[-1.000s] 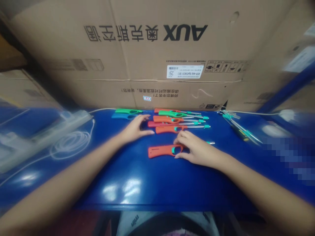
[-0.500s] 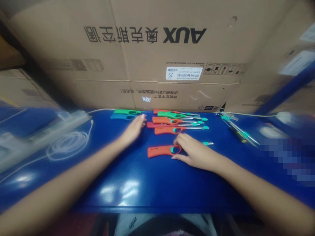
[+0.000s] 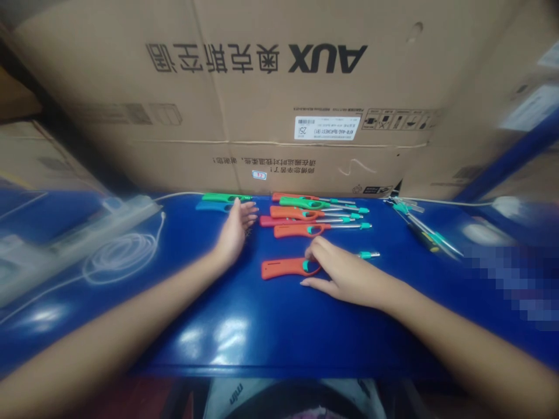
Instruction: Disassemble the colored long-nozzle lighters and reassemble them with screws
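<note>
My right hand (image 3: 349, 270) bends over an orange stick lighter (image 3: 282, 268) lying on the blue table. Its fingers are at the trigger guard on the far side, the thumb on the near side; the hand hides part of the metal stem. Bare and with fingers spread, my left hand (image 3: 238, 227) is beside a blue lighter handle (image 3: 212, 206) and a green lighter handle (image 3: 218, 198). Beyond my right hand lies a group of lighters: a nearer orange one (image 3: 290, 231), a red one (image 3: 271, 221), another orange one (image 3: 283, 212) and a green one (image 3: 297, 202).
A large cardboard box (image 3: 262, 125) stands behind the lighters. To the left lie a white power strip (image 3: 135, 212) and a coiled white cable (image 3: 120, 256). Metal lighter stems with green parts (image 3: 421, 224) lie at the right. The blue table (image 3: 279, 343) ends at its front edge.
My left hand has turned and its fingers have spread, staying near the green and blue handles. My right hand has shifted slightly left over the orange lighter, which has not visibly moved.
</note>
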Action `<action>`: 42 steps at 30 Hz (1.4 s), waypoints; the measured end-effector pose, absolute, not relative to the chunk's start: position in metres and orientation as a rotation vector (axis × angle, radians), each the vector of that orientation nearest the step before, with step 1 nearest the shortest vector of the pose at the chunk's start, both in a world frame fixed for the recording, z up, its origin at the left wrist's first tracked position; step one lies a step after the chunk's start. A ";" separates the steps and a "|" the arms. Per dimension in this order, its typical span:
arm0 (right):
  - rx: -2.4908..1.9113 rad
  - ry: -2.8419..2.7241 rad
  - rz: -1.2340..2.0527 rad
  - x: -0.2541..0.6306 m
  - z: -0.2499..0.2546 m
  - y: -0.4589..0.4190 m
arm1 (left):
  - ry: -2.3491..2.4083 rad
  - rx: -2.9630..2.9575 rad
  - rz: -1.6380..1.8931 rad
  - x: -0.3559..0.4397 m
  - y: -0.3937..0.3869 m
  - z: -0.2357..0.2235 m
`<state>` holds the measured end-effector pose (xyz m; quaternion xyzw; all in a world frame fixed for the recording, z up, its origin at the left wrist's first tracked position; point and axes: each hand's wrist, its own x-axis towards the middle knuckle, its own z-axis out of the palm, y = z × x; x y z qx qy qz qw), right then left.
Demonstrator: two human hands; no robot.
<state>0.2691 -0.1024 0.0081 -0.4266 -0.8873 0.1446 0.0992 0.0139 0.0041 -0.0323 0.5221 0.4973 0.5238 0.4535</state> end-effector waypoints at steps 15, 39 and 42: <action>-1.366 -2.564 0.434 0.267 0.007 -0.106 | 1.070 1.817 1.355 0.024 -0.034 -0.003; -1.725 -2.563 0.352 0.267 0.019 -0.114 | 0.797 2.641 0.581 0.051 -0.089 -0.024; -1.714 -2.555 0.290 0.266 0.021 -0.117 | 0.790 2.663 0.550 0.052 -0.092 -0.023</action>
